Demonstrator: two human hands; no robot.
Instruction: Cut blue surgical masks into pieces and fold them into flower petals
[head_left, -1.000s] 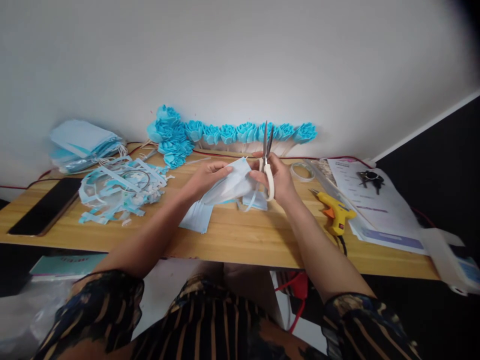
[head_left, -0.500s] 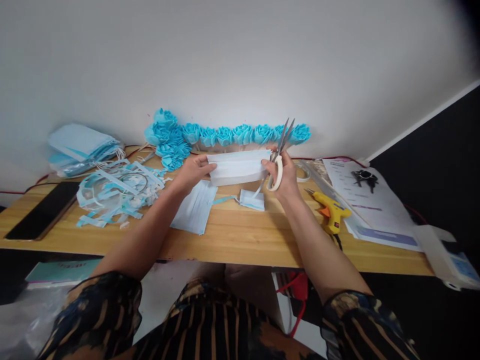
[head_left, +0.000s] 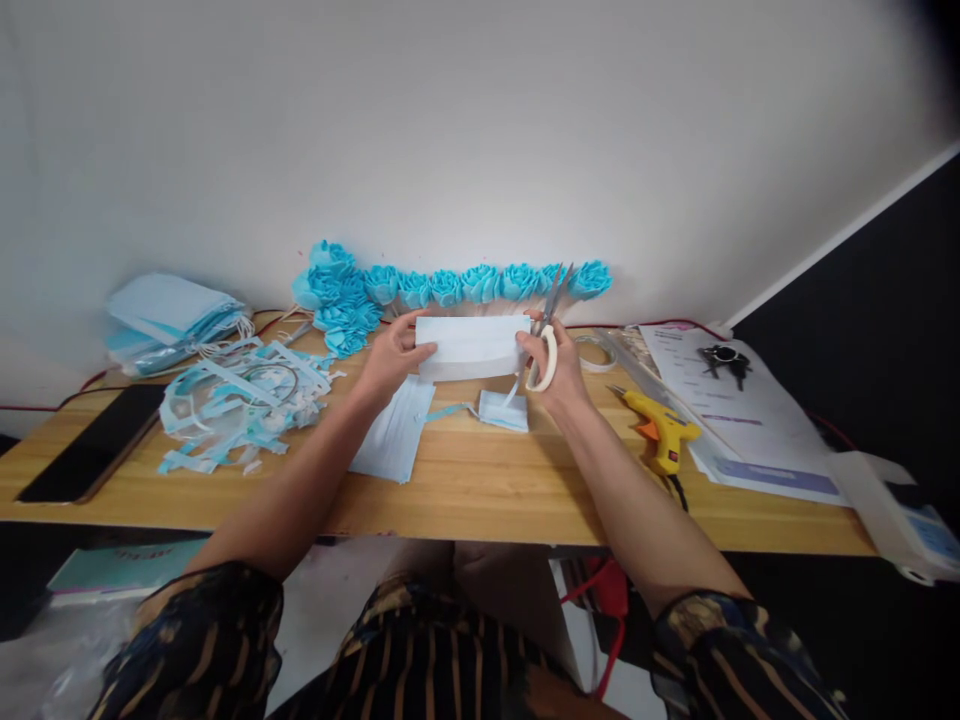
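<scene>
A pale blue face mask (head_left: 472, 347) is stretched between my hands above the table. My left hand (head_left: 394, 355) pinches its left end. My right hand (head_left: 559, 370) grips its right end and also carries white-handled scissors (head_left: 551, 340), whose slightly parted blades point up and away from me. Below, another face mask (head_left: 388, 440) lies flat on the wood, partly behind my left forearm. A small folded piece of mask (head_left: 503, 410) with a thin blue strip lies to its right.
Blue mask-fabric flowers (head_left: 480, 284) line the wall. Cut strips (head_left: 244, 400), stacked masks (head_left: 176, 318) and a phone (head_left: 94, 445) lie left. To the right are a yellow glue gun (head_left: 660, 425), a tape roll (head_left: 598, 353), papers (head_left: 727, 420) and keys (head_left: 725, 360).
The held mask has come slightly lower and its top edge is now more level. Both hands keep their hold, and the scissors stay in the right hand. The view has shifted a little.
</scene>
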